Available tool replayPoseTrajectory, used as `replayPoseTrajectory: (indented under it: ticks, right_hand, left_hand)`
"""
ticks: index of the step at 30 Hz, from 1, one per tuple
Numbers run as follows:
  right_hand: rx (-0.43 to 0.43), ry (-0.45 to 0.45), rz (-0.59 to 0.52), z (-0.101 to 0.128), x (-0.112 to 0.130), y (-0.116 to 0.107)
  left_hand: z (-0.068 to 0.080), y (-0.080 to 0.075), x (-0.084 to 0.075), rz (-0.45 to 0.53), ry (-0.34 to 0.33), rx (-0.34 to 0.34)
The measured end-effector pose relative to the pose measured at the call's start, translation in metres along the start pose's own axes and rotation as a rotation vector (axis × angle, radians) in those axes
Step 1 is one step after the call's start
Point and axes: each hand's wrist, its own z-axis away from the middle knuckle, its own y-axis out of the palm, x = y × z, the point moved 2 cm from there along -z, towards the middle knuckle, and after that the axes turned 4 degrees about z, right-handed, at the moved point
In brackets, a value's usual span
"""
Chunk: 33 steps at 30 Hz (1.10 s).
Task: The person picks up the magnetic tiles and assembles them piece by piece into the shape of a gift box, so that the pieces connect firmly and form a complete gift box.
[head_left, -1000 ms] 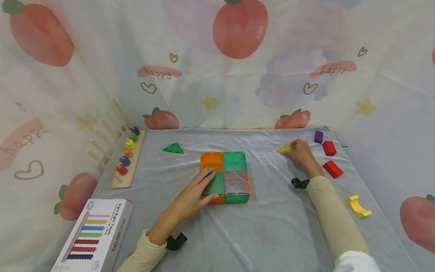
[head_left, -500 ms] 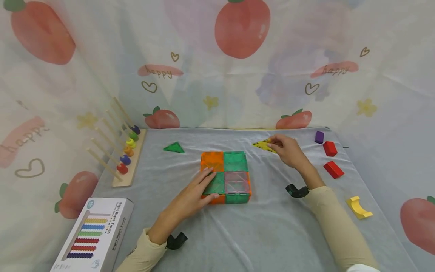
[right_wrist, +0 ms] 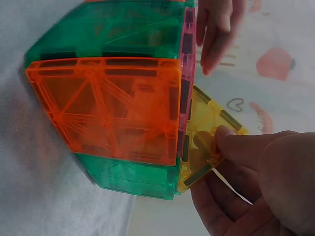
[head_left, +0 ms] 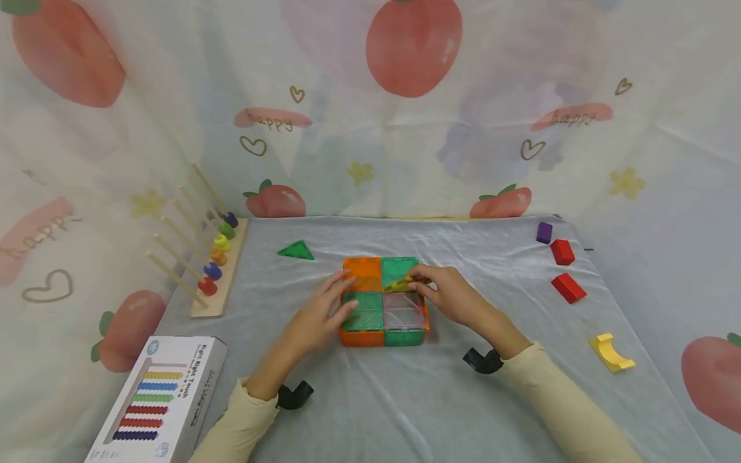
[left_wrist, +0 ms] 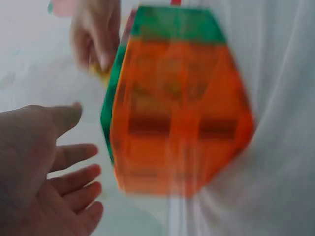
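Note:
A low block of translucent magnetic tiles [head_left: 363,312], orange, green and pink, stands mid-table. My right hand [head_left: 457,297] pinches a yellow triangular magnetic tile [right_wrist: 204,132] between thumb and fingers, its edge at the block's top in the right wrist view. Over the block's left side my left hand [head_left: 315,315] hovers with fingers spread and holds nothing; the left wrist view shows that hand [left_wrist: 59,182] apart from the orange wall [left_wrist: 177,118], which is blurred. A green triangular tile [head_left: 297,250] lies behind the block, to the left.
At the left stand a wooden peg board [head_left: 210,314] with coloured beads and a white toy box [head_left: 156,399]. Along the right side lie a purple block [head_left: 544,233], two red blocks [head_left: 568,288] and a yellow arch block [head_left: 611,353]. A patterned curtain hangs behind.
My right hand has carried the yellow triangular tile from the table's back right to the top of the tile block. My left hand has lifted slightly off the block and shifted left.

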Motion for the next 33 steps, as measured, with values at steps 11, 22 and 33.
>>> replayPoseTrajectory:
  ticks: [11,22,33]
  right_hand:
    - [-0.023,-0.005,0.014,0.002,0.003,0.006]
    - [-0.071,-0.039,0.042,0.001,0.004,0.011]
    - [-0.076,-0.003,0.053,0.003,-0.002,0.006]
  left_hand:
    - [-0.064,-0.055,0.119,-0.056,-0.327,-0.259]
    - [-0.065,-0.056,0.144,-0.240,-0.386,-0.236]
    - [-0.050,-0.064,0.033,-0.090,-0.081,-0.081]
